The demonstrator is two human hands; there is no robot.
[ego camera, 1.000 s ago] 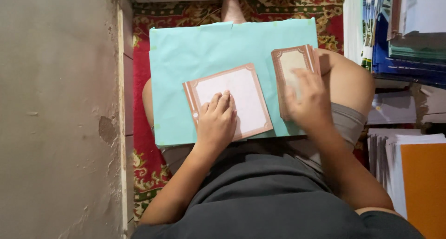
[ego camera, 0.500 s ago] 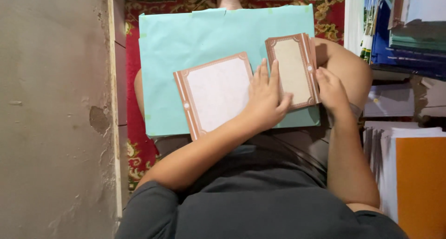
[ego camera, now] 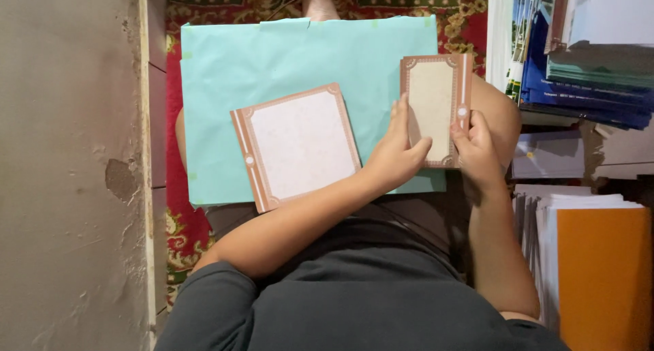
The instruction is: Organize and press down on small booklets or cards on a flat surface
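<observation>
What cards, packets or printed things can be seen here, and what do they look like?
Narrow card: brown ornate border, cream centre, held by both hands on the right.
Wide card: same border, pale centre, lying tilted on the lap.
Turquoise paper packet: large, rectangular, under both cards.
Orange-covered stack: lower right.

Patterned red rug (ego camera: 178,228), bare grey wall (ego camera: 68,167), stacked books (ego camera: 586,58), orange-covered paper stack (ego camera: 603,276)
</observation>
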